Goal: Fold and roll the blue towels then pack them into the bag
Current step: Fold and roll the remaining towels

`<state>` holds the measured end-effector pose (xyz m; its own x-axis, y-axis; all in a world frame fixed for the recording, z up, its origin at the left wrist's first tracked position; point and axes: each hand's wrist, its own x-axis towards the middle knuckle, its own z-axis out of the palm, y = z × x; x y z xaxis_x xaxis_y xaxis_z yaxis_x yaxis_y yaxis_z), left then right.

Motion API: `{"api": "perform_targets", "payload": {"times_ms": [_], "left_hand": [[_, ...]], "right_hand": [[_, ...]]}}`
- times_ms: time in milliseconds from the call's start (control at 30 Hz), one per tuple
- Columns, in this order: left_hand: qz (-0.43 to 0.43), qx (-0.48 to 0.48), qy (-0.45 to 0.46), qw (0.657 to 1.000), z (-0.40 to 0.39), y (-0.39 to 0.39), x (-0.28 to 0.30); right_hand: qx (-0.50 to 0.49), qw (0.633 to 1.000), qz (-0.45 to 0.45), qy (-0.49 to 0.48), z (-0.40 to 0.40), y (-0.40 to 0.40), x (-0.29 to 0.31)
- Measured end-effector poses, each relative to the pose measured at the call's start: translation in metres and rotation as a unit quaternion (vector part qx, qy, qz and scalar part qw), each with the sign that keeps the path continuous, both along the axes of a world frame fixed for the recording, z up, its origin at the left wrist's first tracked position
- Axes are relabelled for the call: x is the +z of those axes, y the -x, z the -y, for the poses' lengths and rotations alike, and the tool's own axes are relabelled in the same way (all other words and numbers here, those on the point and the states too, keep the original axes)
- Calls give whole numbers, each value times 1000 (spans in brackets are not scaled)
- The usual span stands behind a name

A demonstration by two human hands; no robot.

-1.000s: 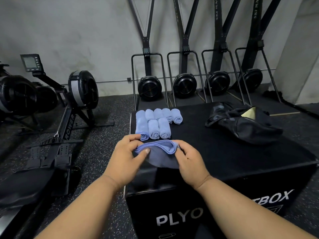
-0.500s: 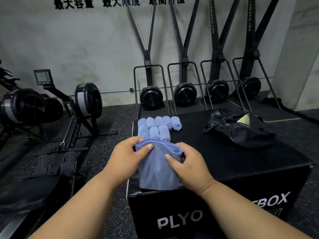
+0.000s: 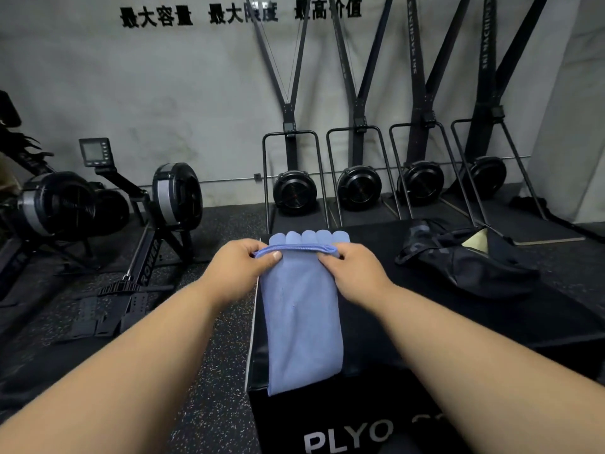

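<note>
A blue towel (image 3: 302, 322) folded into a long strip hangs in front of me over the black plyo box (image 3: 458, 322). My left hand (image 3: 240, 267) pinches its top left corner and my right hand (image 3: 353, 270) pinches its top right corner. The top edge is stretched level between them. Behind the held edge, the tops of several rolled blue towels (image 3: 309, 237) show in a row on the box. The black bag (image 3: 465, 260) lies open on the box at the right, a tan patch showing inside.
Rowing machines (image 3: 108, 204) stand on the speckled floor at the left. Several ski machines (image 3: 357, 188) line the back wall behind the box. The box's left edge drops off just beside the hanging towel.
Both hands have lifted the towel higher and pulled its top edge straight, so it now hangs as a long strip. The view has tilted up and the rolled towels are mostly hidden.
</note>
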<state>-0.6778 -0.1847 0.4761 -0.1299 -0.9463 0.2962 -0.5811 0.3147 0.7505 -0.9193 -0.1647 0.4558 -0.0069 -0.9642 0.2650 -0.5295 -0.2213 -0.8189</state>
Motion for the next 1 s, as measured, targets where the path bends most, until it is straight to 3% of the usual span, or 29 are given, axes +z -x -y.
{"api": "perform_targets", "payload": {"times_ms": [67, 200, 333, 400, 533, 667, 733, 1000], "left_hand": [[12, 30, 31, 999, 29, 7, 17], [-52, 70, 130, 988, 62, 31, 70], [-103, 34, 155, 982, 65, 32, 84], [-74, 6, 121, 990, 59, 25, 58], [75, -28, 34, 996, 32, 11, -43], [198, -78, -99, 972, -14, 3, -156], [219, -97, -122, 963, -35, 0, -199], [196, -76, -137, 968, -40, -6, -212]], "right_hand": [[-1, 999, 35, 16, 26, -3, 17], [-35, 986, 99, 130, 56, -6, 69], [-8, 978, 143, 153, 58, 1, 82], [1, 984, 123, 127, 55, 9, 54], [14, 999, -29, 41, 30, 24, -49], [53, 987, -121, -91, -15, 35, -161], [69, 977, -174, -103, -31, 38, -201], [29, 982, -152, -111, -44, 29, -204]]}}
